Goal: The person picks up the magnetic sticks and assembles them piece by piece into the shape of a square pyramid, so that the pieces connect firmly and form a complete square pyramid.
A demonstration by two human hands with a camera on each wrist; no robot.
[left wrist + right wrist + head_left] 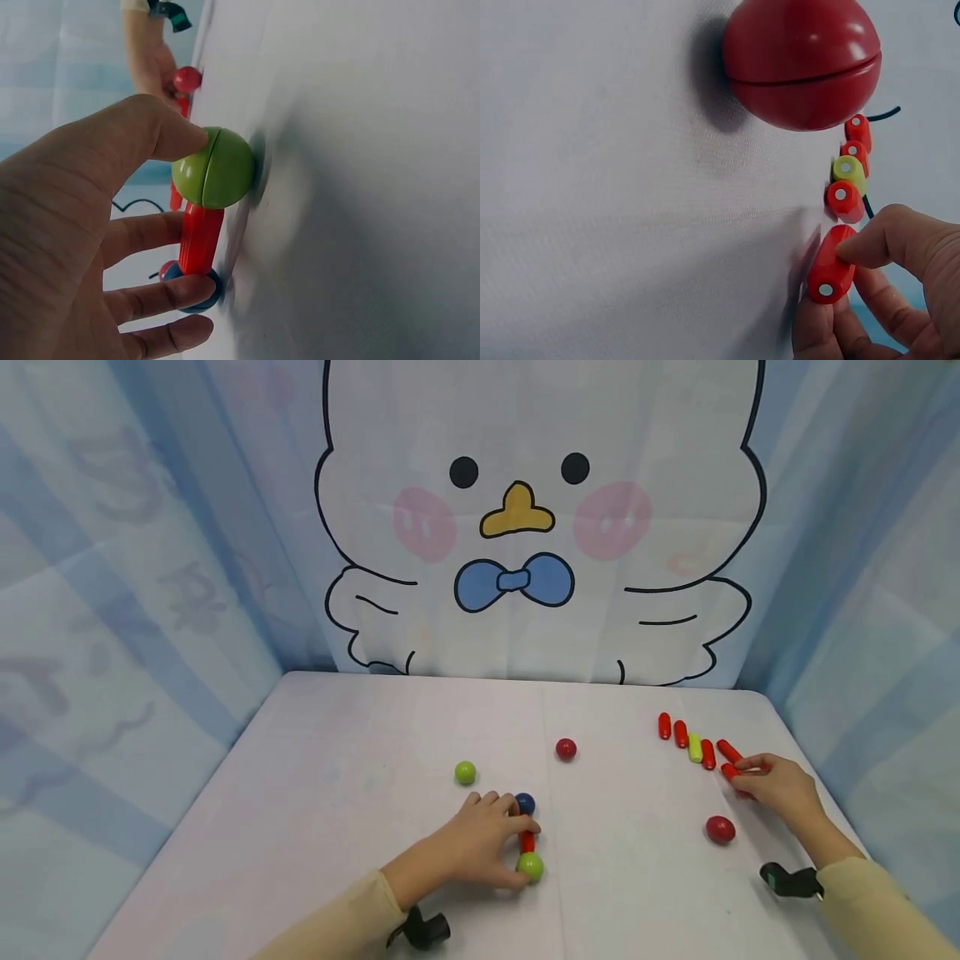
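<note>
The thumb of my left hand point(480, 839) presses on a green ball point(530, 867) and my other fingers curl along the far side, one by the middle rod point(201, 240) and one against a blue ball point(526, 803), so my grip spans the whole ball-and-rod chain point(528, 842), which lies near the middle of the table point(375, 727). Out to the side, my right hand point(780, 785) pinches a single red rod point(831, 266) between thumb and fingers, the gap no wider than the rod itself, at the near end of a loose row on the right of the table. Just beyond my fingertips lies a slanting red rod point(727, 749), then a yellow-green rod point(695, 747) with upright-lying red rods point(664, 727) on both sides of it. A dark red ball point(721, 830) sits near my right hand, another red ball point(566, 749) lies farther up the table, and a loose green ball point(465, 772) rests beyond my left hand. I judge the work to be at an early stage: one rod has a ball at each end, though I cannot tell how firmly they are seated, while three balls and the rods of the row, besides the one I pinch, are left unjoined
</note>
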